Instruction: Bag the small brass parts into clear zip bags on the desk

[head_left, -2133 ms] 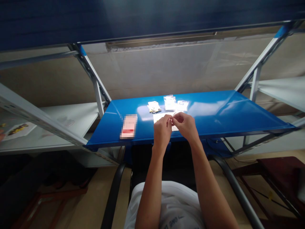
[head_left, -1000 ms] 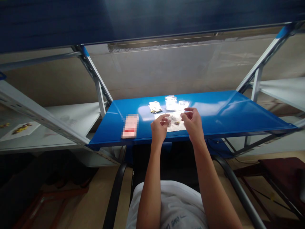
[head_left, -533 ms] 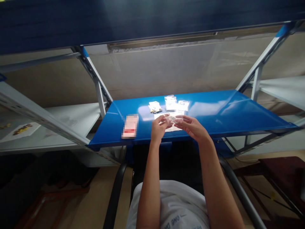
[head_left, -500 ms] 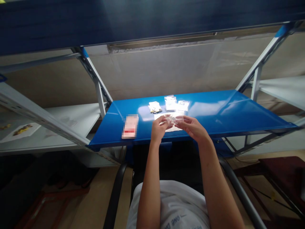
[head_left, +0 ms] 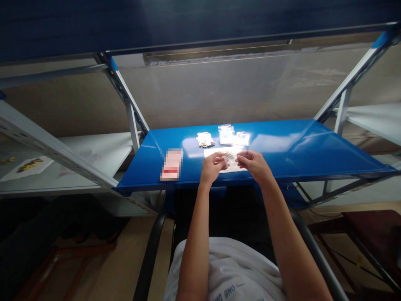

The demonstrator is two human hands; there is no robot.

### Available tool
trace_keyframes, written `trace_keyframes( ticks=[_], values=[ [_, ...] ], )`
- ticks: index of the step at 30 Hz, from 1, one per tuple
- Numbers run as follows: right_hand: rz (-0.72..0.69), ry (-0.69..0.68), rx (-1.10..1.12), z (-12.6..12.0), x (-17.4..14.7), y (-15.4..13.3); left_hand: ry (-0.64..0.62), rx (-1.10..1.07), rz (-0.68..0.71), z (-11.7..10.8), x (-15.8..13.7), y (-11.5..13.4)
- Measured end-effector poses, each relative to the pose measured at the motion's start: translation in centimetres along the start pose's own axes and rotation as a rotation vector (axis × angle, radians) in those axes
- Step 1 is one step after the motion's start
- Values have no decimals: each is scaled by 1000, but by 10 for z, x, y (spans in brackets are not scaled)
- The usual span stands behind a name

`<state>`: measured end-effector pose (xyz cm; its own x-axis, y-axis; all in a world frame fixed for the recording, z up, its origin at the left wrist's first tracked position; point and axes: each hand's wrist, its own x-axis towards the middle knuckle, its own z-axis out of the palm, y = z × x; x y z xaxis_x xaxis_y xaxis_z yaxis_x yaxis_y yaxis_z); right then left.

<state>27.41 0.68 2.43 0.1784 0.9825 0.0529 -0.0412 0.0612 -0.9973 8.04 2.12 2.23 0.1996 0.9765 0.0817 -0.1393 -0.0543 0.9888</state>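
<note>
Between my two hands is a small clear plastic bag, held above a white sheet on the blue table. My left hand pinches the bag's left side with closed fingers. On the other side, my right hand grips its right edge between thumb and fingers. What the bag contains is too small and blurred to make out. Just beyond the sheet lie a pile of small pale and yellowish pieces, a shiny stack of clear bags and another clear bag.
A pinkish, pixelated packet with a red band lies at the left of the blue table. Metal posts stand at the table's sides. A shelf on the left holds a paper with yellow and dark pieces.
My hands have moved slightly apart, the right one a little to the right, with the bag still between them. The view has shifted slightly.
</note>
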Motion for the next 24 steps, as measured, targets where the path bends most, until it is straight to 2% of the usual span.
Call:
trace_keyframes(
  ticks=[2,5,9,12,17,24],
  values=[
    [-45,34,-83,-9,10,-4,62,89,25,-6,2,0],
    [-147,34,-319,-24,24,-19,153,346,100,-15,7,5],
    [-371,-94,-792,-29,37,-44,116,660,221,-9,12,14],
    [-513,-257,-1029,-24,43,-56,84,830,272,5,15,15],
    [-612,-510,-1187,-20,52,-62,95,1017,245,20,14,7],
    [-659,-628,-1198,-15,64,-59,120,1093,243,28,13,-5]
  ],
)
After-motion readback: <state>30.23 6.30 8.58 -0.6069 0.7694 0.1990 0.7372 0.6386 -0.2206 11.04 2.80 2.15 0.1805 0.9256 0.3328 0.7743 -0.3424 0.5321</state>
